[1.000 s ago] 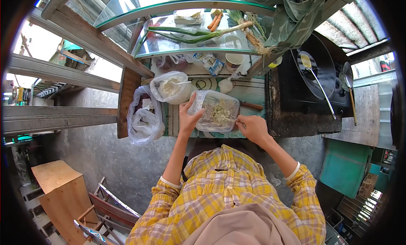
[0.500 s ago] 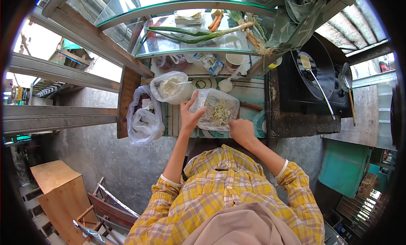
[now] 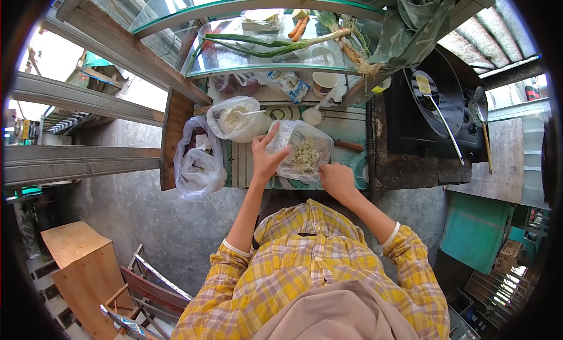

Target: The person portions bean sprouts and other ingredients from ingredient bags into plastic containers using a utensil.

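Two bare hands are at a clear plastic container near the front edge of the patterned counter, between a plastic bag of white powder and a brown handle. The left hand grips the container's left side, the index finger stretched along the edge and the thumb reaching over the rim. The right hand sits at the container's near right corner with its fingers curled in; I cannot tell whether they close on anything. A pale green, crumbly mixture lies inside, mostly toward the right. A white spoon leans in the powder, and another plastic bag rests at the counter's left end. Behind, a paper cup stands beneath the glass shelf, with spring onions and carrots above. On the right, a wok sits on the black stove
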The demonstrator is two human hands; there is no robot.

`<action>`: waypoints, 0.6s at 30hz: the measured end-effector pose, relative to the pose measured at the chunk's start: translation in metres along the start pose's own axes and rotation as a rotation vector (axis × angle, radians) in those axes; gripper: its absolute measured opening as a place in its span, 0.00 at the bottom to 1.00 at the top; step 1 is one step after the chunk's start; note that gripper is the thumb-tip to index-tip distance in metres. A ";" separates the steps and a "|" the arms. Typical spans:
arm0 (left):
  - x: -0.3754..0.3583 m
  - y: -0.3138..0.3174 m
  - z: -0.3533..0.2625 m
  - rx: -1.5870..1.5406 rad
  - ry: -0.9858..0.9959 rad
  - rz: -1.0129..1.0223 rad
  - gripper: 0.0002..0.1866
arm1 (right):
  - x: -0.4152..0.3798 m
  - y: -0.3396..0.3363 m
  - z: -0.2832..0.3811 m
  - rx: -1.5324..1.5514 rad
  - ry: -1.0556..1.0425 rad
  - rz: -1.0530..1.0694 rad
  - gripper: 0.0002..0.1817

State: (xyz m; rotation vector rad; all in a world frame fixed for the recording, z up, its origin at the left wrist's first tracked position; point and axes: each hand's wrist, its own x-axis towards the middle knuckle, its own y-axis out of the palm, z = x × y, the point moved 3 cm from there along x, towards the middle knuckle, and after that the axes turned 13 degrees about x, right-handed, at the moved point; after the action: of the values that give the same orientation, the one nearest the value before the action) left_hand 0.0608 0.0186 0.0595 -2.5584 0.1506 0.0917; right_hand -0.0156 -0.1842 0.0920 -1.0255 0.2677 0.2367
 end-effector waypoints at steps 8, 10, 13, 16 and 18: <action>-0.001 -0.002 0.004 -0.022 -0.041 0.012 0.37 | -0.008 -0.033 0.000 -0.009 0.034 0.035 0.08; -0.001 -0.001 0.002 -0.012 -0.023 0.017 0.36 | -0.007 -0.020 -0.001 -0.011 0.041 0.040 0.08; 0.000 0.001 -0.001 0.042 0.013 0.004 0.36 | 0.004 -0.003 0.002 -0.004 -0.002 0.036 0.08; 0.001 0.001 0.002 -0.005 -0.042 0.023 0.36 | 0.009 -0.020 0.006 0.022 -0.051 -0.034 0.08; -0.001 -0.002 0.004 -0.006 -0.049 0.019 0.37 | 0.004 -0.036 0.010 0.010 -0.069 -0.053 0.07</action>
State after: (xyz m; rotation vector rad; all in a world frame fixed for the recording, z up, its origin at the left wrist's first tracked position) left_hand 0.0602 0.0221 0.0571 -2.5582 0.1563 0.1623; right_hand 0.0008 -0.1931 0.1250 -1.0109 0.1785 0.2219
